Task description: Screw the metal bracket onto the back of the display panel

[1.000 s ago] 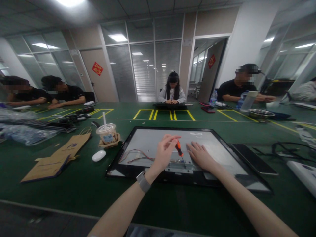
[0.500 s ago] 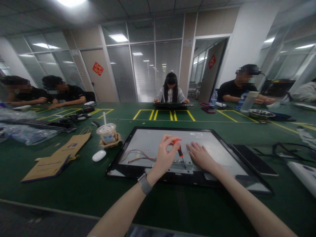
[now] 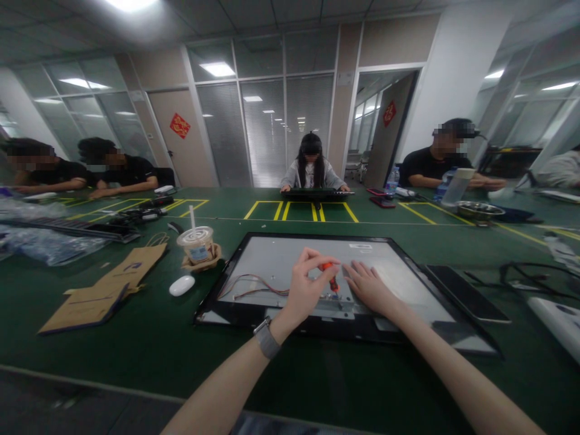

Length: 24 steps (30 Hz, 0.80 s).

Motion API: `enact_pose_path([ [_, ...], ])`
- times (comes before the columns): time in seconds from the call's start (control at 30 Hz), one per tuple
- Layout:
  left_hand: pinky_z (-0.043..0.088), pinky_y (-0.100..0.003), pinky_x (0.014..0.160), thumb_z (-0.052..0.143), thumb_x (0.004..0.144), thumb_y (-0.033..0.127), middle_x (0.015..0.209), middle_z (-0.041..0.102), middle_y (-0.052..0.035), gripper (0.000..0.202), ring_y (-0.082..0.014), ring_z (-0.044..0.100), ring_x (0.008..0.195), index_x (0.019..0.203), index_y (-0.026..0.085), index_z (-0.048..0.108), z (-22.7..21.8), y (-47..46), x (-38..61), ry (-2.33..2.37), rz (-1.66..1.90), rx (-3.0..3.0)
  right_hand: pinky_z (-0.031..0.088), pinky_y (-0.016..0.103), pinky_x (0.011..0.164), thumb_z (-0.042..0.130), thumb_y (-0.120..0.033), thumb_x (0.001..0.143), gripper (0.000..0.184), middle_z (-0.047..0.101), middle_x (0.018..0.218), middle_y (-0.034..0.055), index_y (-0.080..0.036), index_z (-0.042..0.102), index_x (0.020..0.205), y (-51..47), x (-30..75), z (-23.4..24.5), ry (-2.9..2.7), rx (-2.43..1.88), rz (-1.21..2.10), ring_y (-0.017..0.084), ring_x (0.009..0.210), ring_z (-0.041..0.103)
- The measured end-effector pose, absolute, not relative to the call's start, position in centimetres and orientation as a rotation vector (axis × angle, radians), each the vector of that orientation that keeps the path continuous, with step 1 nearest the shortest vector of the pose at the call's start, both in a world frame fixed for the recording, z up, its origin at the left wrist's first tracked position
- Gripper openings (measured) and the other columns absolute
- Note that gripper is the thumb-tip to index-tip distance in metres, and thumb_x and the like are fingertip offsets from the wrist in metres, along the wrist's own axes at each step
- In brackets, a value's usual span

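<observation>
My left hand (image 3: 306, 284) is closed on the orange-and-black handle of a screwdriver (image 3: 334, 283), thumb and fingers pinching near its top. The tool stands nearly upright, its tip down at a metal bracket (image 3: 324, 308) along the near edge of a flat display panel (image 3: 281, 254). That panel has a grey back and a black frame, and lies flat on the table. Fingers spread, my right hand (image 3: 369, 287) rests flat on the grey back, just right of the screwdriver. A thin bundle of wires (image 3: 254, 284) lies on the panel, left of the bracket.
Left of the panel are a lidded drink cup (image 3: 198, 244) in a cardboard holder, a white mouse (image 3: 182, 286) and a brown paper bag (image 3: 109, 284). A black slab (image 3: 466, 293) and cables (image 3: 534, 275) lie to the right. Several people sit around the green table (image 3: 149, 350).
The fingers of my left hand have shifted slightly right around the screwdriver's handle. My right hand stays in place. The person opposite has leaned slightly.
</observation>
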<state>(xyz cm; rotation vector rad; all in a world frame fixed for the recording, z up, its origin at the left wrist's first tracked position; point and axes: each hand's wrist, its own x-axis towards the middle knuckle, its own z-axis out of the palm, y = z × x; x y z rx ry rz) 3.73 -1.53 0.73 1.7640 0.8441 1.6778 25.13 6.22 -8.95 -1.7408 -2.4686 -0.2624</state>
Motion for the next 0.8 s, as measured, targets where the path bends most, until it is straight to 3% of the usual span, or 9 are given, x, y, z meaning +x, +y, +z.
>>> enact_pose_path([
  [0.3, 0.049, -0.032, 0.086, 0.048, 0.096, 0.027, 0.095, 0.063, -0.0075, 0.028, -0.0179, 0.061, 0.091, 0.108, 0.017, 0.071, 1.0, -1.3, 3.5, 0.736, 1.619, 1.643, 0.034, 0.055, 0.108, 0.024, -0.037, 0.1, 0.055, 0.043, 0.152, 0.0183, -0.019, 0.044, 0.148, 5.7, 24.9, -8.2, -2.487, -1.756, -0.281, 0.033, 0.139, 0.038],
  [0.5, 0.048, -0.029, 0.081, 0.065, 0.086, 0.038, 0.097, 0.064, -0.0069, 0.024, -0.0181, 0.06, 0.091, 0.09, 0.018, 0.077, 0.8, -0.8, 3.5, 0.77, 1.615, 1.533, 0.034, 0.054, 0.108, 0.025, -0.037, 0.101, 0.054, 0.043, 0.152, 0.0186, -0.019, 0.044, 0.147, 5.7, 24.9, -8.2, -2.481, -1.743, -0.276, 0.033, 0.139, 0.038],
  [0.67, 0.048, -0.031, 0.082, 0.062, 0.088, 0.042, 0.086, 0.066, -0.0056, 0.032, -0.0166, 0.062, 0.083, 0.103, 0.016, 0.073, 0.3, 0.1, 3.6, 0.655, 1.498, 1.3, 0.032, 0.054, 0.11, 0.023, -0.039, 0.101, 0.055, 0.041, 0.153, 0.0181, -0.019, 0.043, 0.149, 5.6, 24.8, -8.0, -2.48, -1.781, -0.249, 0.033, 0.14, 0.036],
  [0.8, 0.049, -0.032, 0.084, 0.061, 0.088, 0.042, 0.089, 0.069, -0.0084, 0.03, -0.0194, 0.064, 0.089, 0.093, 0.015, 0.071, 0.0, 0.4, 3.6, 0.632, 1.519, 1.185, 0.032, 0.053, 0.11, 0.021, -0.038, 0.101, 0.056, 0.041, 0.153, 0.0193, -0.018, 0.042, 0.149, 5.5, 24.7, -7.8, -2.498, -1.789, -0.264, 0.034, 0.14, 0.036],
])
